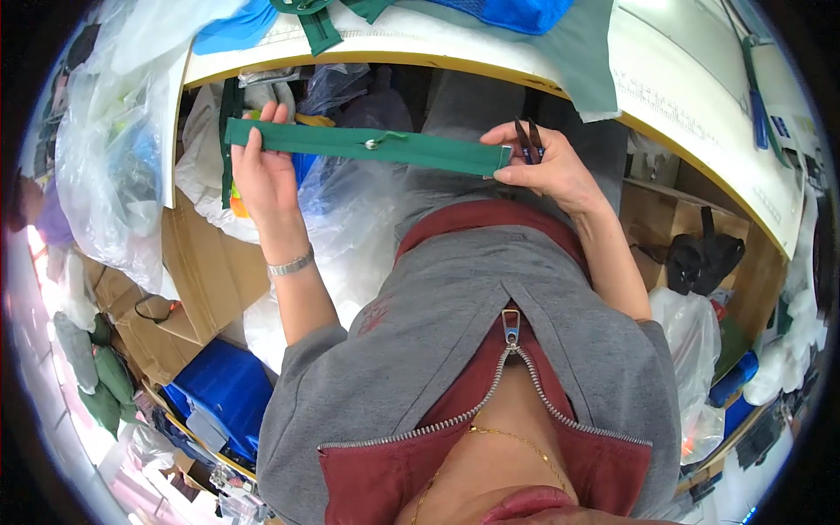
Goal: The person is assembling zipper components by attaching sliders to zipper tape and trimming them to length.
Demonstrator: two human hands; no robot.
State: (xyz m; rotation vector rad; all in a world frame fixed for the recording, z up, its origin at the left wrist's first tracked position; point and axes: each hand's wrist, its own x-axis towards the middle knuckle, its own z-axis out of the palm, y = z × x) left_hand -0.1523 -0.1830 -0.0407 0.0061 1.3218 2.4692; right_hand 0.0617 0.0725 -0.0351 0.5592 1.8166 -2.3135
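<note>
A green zipper (420, 147) stretches nearly level between my two hands, with a small metal slider near its middle. My left hand (269, 179) pinches its left end between thumb and fingers. The right end is gripped by the thumb and forefinger of my right hand (553, 168). A pair of dark thread snips (529, 138) is also tucked in the fingers of that right hand, blades pointing away from me. A dark green strip (227, 131) hangs down from the table edge just beyond my left hand.
Beyond my hands curves a white table (402, 37) with a yellowish edge, bearing green pieces (322, 31) and grey-green cloth (573, 61). Clear plastic bags (114, 166) hang at the left. Below stand a cardboard box (210, 271) and a blue bin (223, 389); black straps (704, 255) lie right.
</note>
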